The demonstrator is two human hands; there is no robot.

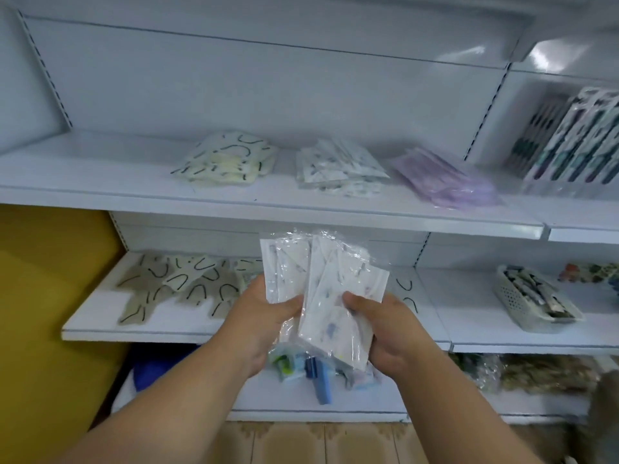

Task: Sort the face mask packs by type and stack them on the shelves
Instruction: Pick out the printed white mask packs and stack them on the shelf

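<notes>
Head view: left hand (264,316) & right hand (378,326) each grip white printed mask packs (321,289), fingers curled round the lower ends, held in front of the middle shelf (100,326). Matching white stack (338,169) sits on upper shelf (268,209) btwn 2 other piles. Best square the packs up 1st, then lay flat on that stack.

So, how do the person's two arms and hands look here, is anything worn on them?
Both forearms are bare up to the frame edge: no sleeves show. The left hand and the right hand have no gloves, and no ring, watch or bracelet shows on the sides in view. The nails that show are short and unpainted.
</notes>
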